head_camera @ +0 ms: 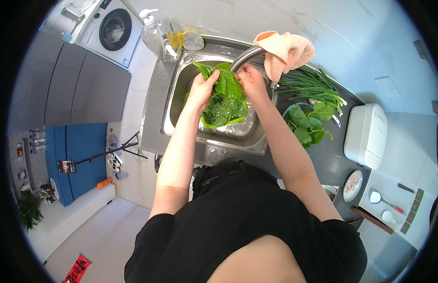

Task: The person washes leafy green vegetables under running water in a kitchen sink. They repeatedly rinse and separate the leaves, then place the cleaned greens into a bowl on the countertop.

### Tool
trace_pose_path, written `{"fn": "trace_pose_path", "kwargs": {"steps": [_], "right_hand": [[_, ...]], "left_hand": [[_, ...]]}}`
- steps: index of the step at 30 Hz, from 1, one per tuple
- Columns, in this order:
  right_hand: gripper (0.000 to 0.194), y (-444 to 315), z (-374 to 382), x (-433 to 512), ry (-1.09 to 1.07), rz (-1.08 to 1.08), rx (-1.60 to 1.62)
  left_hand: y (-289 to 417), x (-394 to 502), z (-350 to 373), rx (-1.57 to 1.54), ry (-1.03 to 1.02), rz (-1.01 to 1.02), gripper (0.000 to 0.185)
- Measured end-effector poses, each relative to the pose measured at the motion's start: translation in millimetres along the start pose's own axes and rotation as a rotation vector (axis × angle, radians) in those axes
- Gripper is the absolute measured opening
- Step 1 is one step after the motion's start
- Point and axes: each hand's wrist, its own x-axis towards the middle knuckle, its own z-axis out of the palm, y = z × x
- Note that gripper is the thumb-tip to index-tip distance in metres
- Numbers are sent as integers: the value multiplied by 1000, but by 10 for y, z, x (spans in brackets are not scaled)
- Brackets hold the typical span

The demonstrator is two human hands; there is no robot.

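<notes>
My left hand point(201, 90) grips a bunch of wet green leaves point(228, 83), thumb on top, above a stainless steel sink point(172, 109). At the right edge of the same leaves, my right hand point(253, 83) has its fingers bent and pinched against them; the fingertips are partly hidden beside the metal faucet point(249, 56). Below both hands, a bright green basket point(228, 123) sits in the sink, filled with more wet leafy greens point(222, 109).
A peach cloth point(288, 51) drapes over the faucet. Right of the sink lie scallions point(311, 85) and a clear bowl of spinach-like leaves point(304, 123). Farther right are a white appliance point(365, 136) and a plate of minced food point(352, 185). A pump bottle point(151, 35) stands at the left corner.
</notes>
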Motion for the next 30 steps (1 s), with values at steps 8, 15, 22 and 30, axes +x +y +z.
{"fn": "trace_pose_path", "kwargs": {"steps": [8,15,22,30], "right_hand": [[33,-36,0,-55,-214,-97,-49],[26,167,-168,-109,67,-271,-445],[21,-104,-802,-753,305,-308,-842],[26,-869,-1118,-2004,682,-566,-1035]], "left_hand": [[33,-23,191,851,-206,26,36],[-280,111,-212,504,-273,-255,56],[-1178,74,-1226,1211,260,-158,34],[-1762,-167,-788,1427,-134,-270,34]]}}
